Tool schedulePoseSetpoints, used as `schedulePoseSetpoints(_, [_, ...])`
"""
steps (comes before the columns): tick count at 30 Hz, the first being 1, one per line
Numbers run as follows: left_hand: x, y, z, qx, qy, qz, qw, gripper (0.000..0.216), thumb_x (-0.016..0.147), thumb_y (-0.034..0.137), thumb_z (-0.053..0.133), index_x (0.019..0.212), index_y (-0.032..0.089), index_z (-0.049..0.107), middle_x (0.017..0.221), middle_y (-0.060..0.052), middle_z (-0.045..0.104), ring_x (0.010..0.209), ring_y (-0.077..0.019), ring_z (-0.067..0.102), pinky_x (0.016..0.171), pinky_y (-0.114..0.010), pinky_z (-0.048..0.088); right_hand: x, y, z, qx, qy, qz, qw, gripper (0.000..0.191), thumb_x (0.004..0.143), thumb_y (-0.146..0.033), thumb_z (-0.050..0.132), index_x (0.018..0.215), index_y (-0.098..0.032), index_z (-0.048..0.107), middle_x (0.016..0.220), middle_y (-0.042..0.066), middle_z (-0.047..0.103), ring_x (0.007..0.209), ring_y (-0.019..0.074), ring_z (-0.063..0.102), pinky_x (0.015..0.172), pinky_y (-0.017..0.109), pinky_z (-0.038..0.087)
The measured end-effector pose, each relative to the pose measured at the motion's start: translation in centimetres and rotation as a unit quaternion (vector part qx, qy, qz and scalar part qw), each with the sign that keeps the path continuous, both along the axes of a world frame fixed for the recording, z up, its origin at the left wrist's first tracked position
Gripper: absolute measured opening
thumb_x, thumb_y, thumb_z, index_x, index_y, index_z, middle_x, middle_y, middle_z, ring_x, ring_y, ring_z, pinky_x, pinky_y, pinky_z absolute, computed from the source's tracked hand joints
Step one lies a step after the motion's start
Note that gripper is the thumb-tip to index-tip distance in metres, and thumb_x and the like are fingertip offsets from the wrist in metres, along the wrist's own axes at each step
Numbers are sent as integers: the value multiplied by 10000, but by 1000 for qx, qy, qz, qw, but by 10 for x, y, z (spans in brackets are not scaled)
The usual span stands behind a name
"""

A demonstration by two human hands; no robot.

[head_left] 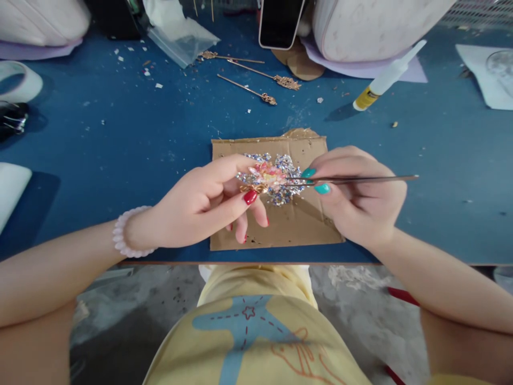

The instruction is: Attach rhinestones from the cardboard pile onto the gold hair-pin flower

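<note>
My left hand (200, 206) pinches a small pink and gold flower ornament (265, 175) between thumb and fingers, above a brown cardboard sheet (288, 224). My right hand (356, 200) grips thin metal tweezers (360, 180), their tips touching the ornament's right side. A heap of small shiny rhinestones (285, 193) lies on the cardboard just under the ornament. A pale bead bracelet (120, 235) circles my left wrist.
On the blue table (120, 139) lie three gold hairpin sticks (260, 80), a glue tube (387, 77), a phone (278, 24), a clear plastic bag (184, 40), white pouches (372, 27) at the back, and scattered crumbs. The table's front edge runs just below my wrists.
</note>
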State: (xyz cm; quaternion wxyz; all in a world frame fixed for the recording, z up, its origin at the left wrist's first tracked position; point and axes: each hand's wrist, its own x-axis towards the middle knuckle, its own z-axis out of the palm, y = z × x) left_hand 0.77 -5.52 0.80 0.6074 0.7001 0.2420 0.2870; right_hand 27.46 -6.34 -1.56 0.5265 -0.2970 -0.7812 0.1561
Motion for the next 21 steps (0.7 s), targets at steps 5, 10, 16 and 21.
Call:
schedulePoseSetpoints(5, [-1, 0, 0, 25, -10, -13, 1000, 295, 1086, 112, 503, 1329, 258, 584, 922, 6, 825, 562, -93, 759, 516, -173, 587, 0, 0, 1, -15, -25, -6, 1000, 88, 1031, -277, 678, 1031, -253, 762, 952, 46, 814, 875, 185, 783, 789, 346, 658])
schedulePoseSetpoints(10, [-1, 0, -3, 34, -24, -7, 999, 306, 1098, 127, 519, 1363, 264, 586, 916, 3, 830, 549, -91, 757, 532, -170, 607, 1, -1, 3, -18, -51, -7, 998, 154, 1041, -339, 671, 978, -261, 788, 948, 51, 829, 864, 198, 794, 784, 353, 671])
schedulePoseSetpoints(16, [0, 0, -3, 35, -12, -1, 999, 268, 1104, 140, 520, 1349, 232, 577, 898, 8, 831, 537, -76, 748, 512, -147, 584, 1, -1, 2, -30, -51, 7, 998, 146, 1035, -318, 684, 968, -257, 799, 959, 49, 824, 893, 191, 794, 816, 334, 659])
schedulePoseSetpoints(21, [0, 0, 0, 24, -5, 2, 1000, 250, 1103, 140, 509, 1320, 233, 588, 897, 12, 827, 538, -73, 748, 473, -146, 531, -1, -1, 1, -42, -33, 16, 998, 123, 1027, -316, 693, 975, -268, 794, 960, 42, 822, 902, 192, 799, 818, 336, 657])
